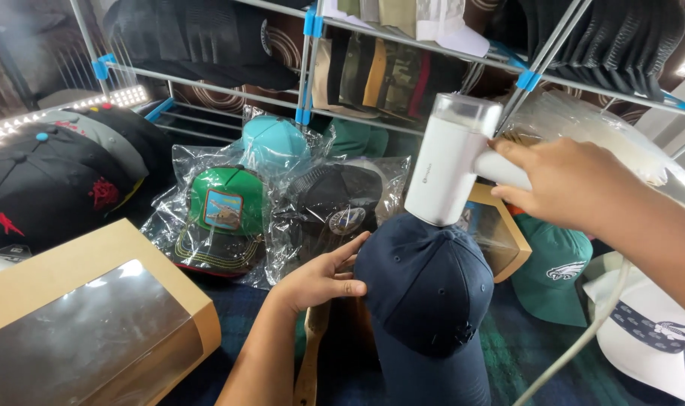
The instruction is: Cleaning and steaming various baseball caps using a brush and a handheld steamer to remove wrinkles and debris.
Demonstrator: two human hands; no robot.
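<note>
A navy blue cap (425, 301) sits upright on a stand in front of me, brim pointing toward me. My left hand (323, 278) rests against the cap's left side, fingers spread along the crown. My right hand (564, 180) grips the handle of a white handheld steamer (449, 158), whose lower face presses on the top of the cap's crown. A white cord (583, 338) trails down from the steamer at the right.
Bagged caps lie behind: a green one (223, 207), a teal one (273, 143), a black one (335, 203). Brown window boxes sit at left (94, 316) and behind the steamer (500, 225). Black caps (49, 180) stack at left; green (556, 267) and white (650, 331) caps at right; a metal rack (306, 68) holds more.
</note>
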